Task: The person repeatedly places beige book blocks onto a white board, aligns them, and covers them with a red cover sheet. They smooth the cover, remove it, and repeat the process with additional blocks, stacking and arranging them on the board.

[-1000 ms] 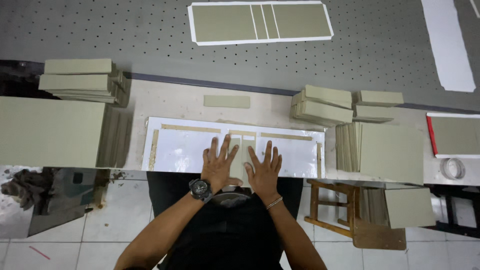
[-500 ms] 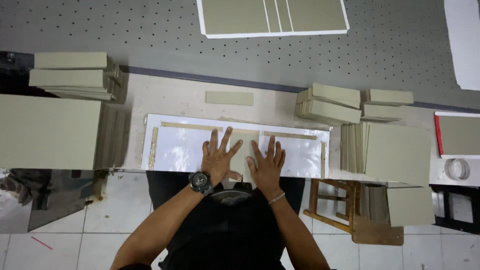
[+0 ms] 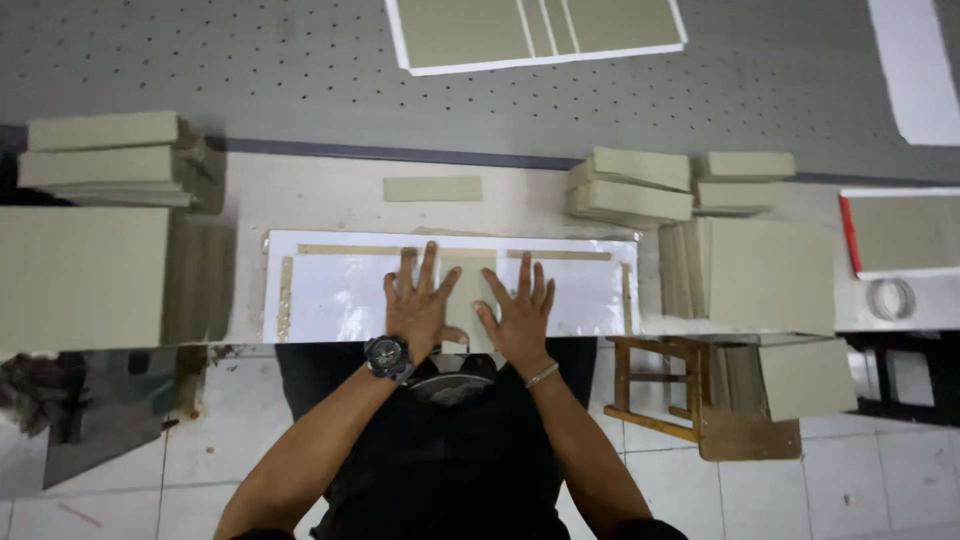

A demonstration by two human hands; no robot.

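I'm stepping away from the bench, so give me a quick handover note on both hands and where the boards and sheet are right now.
Left hand: flat, fingers spread, pressing the narrow grey strip at the middle of the white sheet.
Right hand: flat beside it, on the same strip's right edge.
White sheet lies on the bench, tan strips along its edges.
Loose small grey strip behind the sheet.
Grey board stacks to the right, more to the left.
Done: centre strip is laid. Large boards are not yet on the sheet.

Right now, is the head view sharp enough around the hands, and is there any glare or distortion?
Head view: both hands, left hand and right hand, look fairly sharp, fingers distinct; the white sheet beneath them shows soft glare, washing out detail; the table edge bows slightly, a wide-lens effect; lighting is even, shadows faint.
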